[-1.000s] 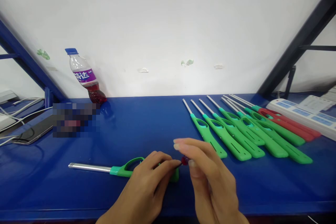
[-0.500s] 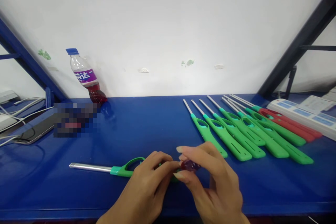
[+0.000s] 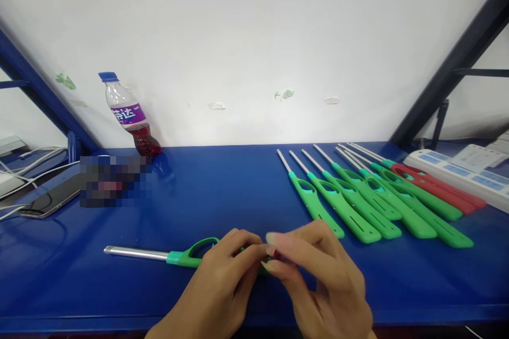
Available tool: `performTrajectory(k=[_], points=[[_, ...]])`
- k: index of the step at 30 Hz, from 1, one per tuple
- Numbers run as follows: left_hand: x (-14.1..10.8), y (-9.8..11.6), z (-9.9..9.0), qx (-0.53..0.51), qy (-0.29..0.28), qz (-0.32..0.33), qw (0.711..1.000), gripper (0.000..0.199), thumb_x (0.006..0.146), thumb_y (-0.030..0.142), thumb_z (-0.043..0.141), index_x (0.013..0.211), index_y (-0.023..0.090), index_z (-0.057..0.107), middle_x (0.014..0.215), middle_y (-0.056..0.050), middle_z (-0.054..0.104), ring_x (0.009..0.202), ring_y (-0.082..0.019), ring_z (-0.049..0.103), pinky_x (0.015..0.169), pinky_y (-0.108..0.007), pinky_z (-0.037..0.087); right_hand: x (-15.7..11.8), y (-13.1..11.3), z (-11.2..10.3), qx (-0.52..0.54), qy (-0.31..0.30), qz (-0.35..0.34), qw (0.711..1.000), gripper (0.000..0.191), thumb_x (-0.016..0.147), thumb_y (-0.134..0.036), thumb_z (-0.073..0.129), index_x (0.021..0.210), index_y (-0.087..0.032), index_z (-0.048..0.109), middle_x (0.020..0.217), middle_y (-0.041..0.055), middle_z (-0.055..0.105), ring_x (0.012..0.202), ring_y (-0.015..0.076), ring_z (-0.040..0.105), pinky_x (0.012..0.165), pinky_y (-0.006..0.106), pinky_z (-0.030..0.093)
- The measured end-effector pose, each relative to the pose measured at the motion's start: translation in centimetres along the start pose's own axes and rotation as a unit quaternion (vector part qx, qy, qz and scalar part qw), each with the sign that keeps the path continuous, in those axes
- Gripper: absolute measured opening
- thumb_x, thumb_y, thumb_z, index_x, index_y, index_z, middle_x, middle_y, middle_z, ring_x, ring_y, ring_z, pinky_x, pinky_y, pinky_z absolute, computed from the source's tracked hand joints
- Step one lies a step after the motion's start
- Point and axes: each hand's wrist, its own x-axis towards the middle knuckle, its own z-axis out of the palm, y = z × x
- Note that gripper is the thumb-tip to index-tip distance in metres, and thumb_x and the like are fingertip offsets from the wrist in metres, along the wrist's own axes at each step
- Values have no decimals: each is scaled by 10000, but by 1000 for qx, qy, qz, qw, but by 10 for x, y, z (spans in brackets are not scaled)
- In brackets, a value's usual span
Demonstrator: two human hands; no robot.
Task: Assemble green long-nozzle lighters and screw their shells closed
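Note:
A green lighter with a long metal tube lies across the front of the blue table, its tube pointing left. My left hand is wrapped over its green handle, hiding most of it. Just right of it, my right hand pinches a small dark red object between thumb and fingers, close to the left fingertips and the handle's right end. The fingers cover most of that small object.
Several green lighters and red ones lie side by side at the right, near a white power strip. A bottle of red drink leans at the back left, near a phone and white cables.
My right hand has closed more tightly around the small red object and turned slightly, so less of it shows. My left hand and the lighter under it have hardly moved.

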Motion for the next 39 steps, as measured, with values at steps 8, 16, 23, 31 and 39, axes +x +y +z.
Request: performTrajectory(k=[8,16,23,31,39], points=[[0,0,2,5,-14,-14,1000,384,1036,20,517,1284,271,666,1110,-14,711,963,-152,694,867,-250,580,-2,-1,-4,5,-38,17,999,489,1036,-60,505,1494,-224,554,1267,62,737,1040,133,738,867,257,629],[1,3,0,7,12,-6,1000,326,1019,13,510,1115,264,694,1037,-1,727,902,-149,699,763,-228,550,1,3,2,90,-33,-2,995,554,954,51,583,1435,-224,576,1084,39,787,838,140,708,683,255,627],[0,0,1,12,-3,-6,1000,335,1020,31,514,1186,257,698,1063,-23,733,930,-171,712,795,-253,574,0,1,1,44,12,8,999,374,1005,-127,690,1358,-235,627,979,19,797,732,139,697,598,253,596],[3,3,0,11,3,-8,1000,280,1030,29,523,1122,235,688,1066,-23,738,924,-163,710,800,-244,579,-2,-5,-3,-15,5,-5,1000,497,996,-4,525,1436,-222,602,1156,34,828,936,138,803,750,239,644],[-1,0,1,10,-6,-6,1000,290,1036,28,520,1137,247,681,1053,-14,714,928,-168,697,789,-262,564,-3,3,1,29,29,43,998,476,952,-58,694,1364,-284,616,991,6,798,704,152,681,517,249,589]])
